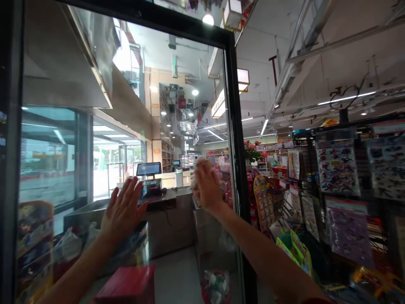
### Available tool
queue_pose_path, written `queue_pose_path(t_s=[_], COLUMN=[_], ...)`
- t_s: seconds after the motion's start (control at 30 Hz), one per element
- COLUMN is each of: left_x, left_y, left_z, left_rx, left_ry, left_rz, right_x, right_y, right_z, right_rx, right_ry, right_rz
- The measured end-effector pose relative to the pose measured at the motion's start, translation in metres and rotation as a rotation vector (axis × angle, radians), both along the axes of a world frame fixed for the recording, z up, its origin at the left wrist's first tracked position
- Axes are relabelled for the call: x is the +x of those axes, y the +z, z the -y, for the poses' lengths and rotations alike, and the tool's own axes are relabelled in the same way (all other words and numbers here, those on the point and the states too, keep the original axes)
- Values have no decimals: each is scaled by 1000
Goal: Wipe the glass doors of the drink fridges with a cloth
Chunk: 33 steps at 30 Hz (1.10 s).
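A glass door (pixel 177 126) in a black frame fills the left and middle of the view. My right hand (pixel 207 185) is raised against the pane near its right side, pressing a pale, crumpled cloth (pixel 200 164) to the glass; motion blurs both a little. My left hand (pixel 123 207) is lower and to the left, holding nothing. Its fingers are stretched out and the palm faces the glass; I cannot tell whether it touches.
Beyond the glass stand a checkout counter (pixel 167 198) with a monitor (pixel 148 169), a red box (pixel 126 283) and a bin of rubbish (pixel 217 285). Right of the black door frame (pixel 238 147), racks of packaged goods (pixel 337 164) stand close by.
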<state>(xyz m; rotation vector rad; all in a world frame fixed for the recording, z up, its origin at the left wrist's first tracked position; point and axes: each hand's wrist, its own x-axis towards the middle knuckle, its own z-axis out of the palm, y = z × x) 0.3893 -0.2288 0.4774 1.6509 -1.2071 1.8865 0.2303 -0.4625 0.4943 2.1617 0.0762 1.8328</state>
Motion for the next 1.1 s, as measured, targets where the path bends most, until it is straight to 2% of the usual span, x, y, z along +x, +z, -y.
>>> queue_pose_path(t_s=[0.1, 0.17, 0.2, 0.23, 0.3, 0.37, 0.4, 0.47, 0.57, 0.63, 0.7, 0.73, 0.8, 0.87, 0.9, 0.93, 1.03, 1.07, 1.1], left_x=[-1, -1, -1, 0, 1, 2, 2, 2, 3, 5, 8, 9, 11, 12, 12, 11, 11, 12, 12], left_y=[0, -1, -1, -1, 0, 0, 0, 0, -1, -1, -1, -1, -1, 0, 0, 0, 0, 0, 0], left_z=[1, 2, 2, 2, 2, 3, 3, 4, 5, 6, 7, 7, 8, 9, 10, 10, 12, 12, 12], left_rx=[-5, -9, -9, -10, -8, -7, -8, -12, -11, -10, -8, -5, 4, -2, -5, -7, 0, 4, 5], left_ry=[10, 22, 25, 28, 32, 36, 37, 35, 46, 56, 64, 67, 62, 40, 27, 15, 4, 4, 5], left_rz=[2, 7, 10, 15, 21, 22, 15, -3, -3, -12, -15, -11, 0, -29, -44, -54, -72, -74, -78], right_x=[-14, -2, 9, 22, 42, 47, 43, 27, 12, 19, 36, 45, 58, 56, 50, 43, 30, 34, 42], right_y=[51, 75, 79, 78, 62, 42, 37, 40, 77, 103, 113, 110, 93, 72, 64, 59, 48, 42, 32], right_z=[29, 16, 0, -19, -53, -64, -58, -29, 14, 14, -10, -25, -46, -39, -26, -9, 33, 35, 30], right_rx=[263, 259, 195, 104, -129, -313, -340, -230, 143, 291, 248, 160, -107, -325, -336, -258, 219, 308, 317], right_ry=[-3, 57, 87, 108, 122, 105, 84, 20, -50, -42, -24, -19, -11, -5, -14, -37, -134, -146, -138], right_rz=[269, 297, 242, 157, -54, -206, -233, -170, 127, 274, 255, 189, 6, -136, -149, -109, 162, 213, 215])
